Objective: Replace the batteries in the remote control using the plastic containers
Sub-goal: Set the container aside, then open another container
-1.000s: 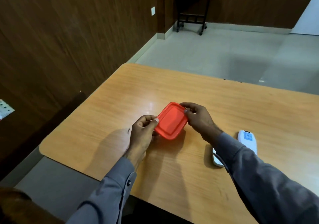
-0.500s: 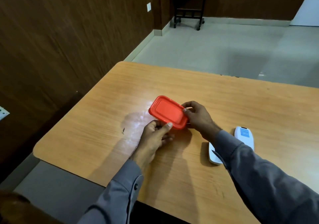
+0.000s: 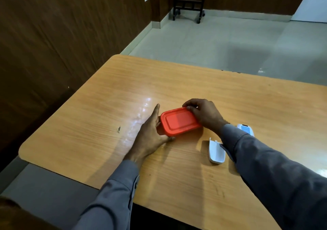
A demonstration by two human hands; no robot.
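A red plastic container (image 3: 179,121) with its lid on rests flat on the wooden table (image 3: 177,84). My left hand (image 3: 150,136) lies against its left end with fingers straight and the thumb at the front corner. My right hand (image 3: 203,113) curls its fingers over the far right edge of the lid and grips it. The white remote control (image 3: 245,129) lies to the right, mostly hidden behind my right forearm. A white piece that looks like its battery cover (image 3: 216,152) lies in front of it.
The table's left edge runs close to a dark wood-panelled wall (image 3: 53,43). A black wheeled stand (image 3: 188,8) is on the tiled floor beyond the table. A small dark mark (image 3: 118,129) sits on the tabletop left of my left hand.
The red container, held tilted above the table before, has come down flat onto it. My left hand has straightened along its left end. The white cover piece has come into clear view.
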